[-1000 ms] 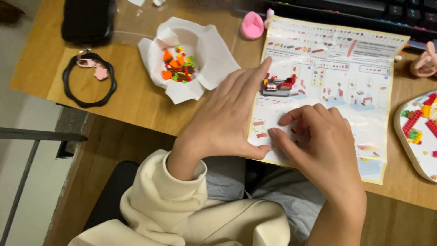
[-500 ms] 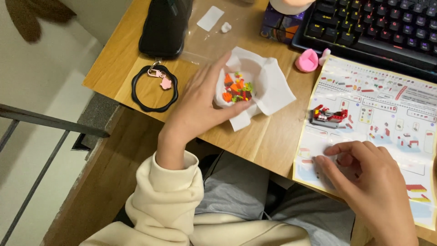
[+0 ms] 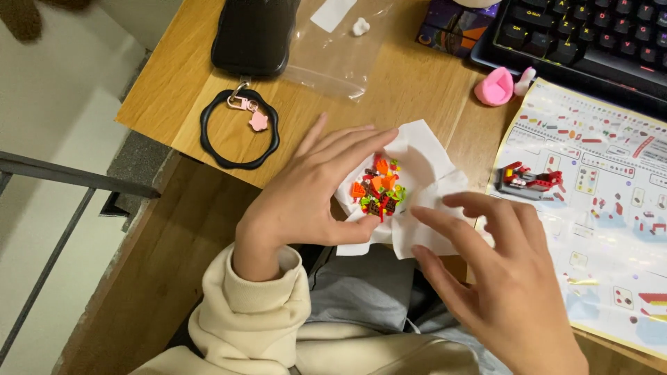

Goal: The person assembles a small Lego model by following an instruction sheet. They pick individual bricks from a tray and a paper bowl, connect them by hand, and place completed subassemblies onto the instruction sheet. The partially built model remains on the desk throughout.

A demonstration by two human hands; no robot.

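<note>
your left hand (image 3: 306, 198) cups the white paper (image 3: 424, 198) of small bricks (image 3: 379, 191), fingers spread loose. your right hand (image 3: 507, 278) hovers open, holding nothing. nudge that paper off the desk (image 3: 174, 76) edge and the bricks could spill.

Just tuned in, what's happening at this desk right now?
A person's left hand cups the white tissue that holds a pile of small coloured bricks at the edge of the wooden desk. The right hand hovers open beside the tissue's edge, holding nothing. A small red and dark brick model sits on the instruction sheet to the right.
</note>
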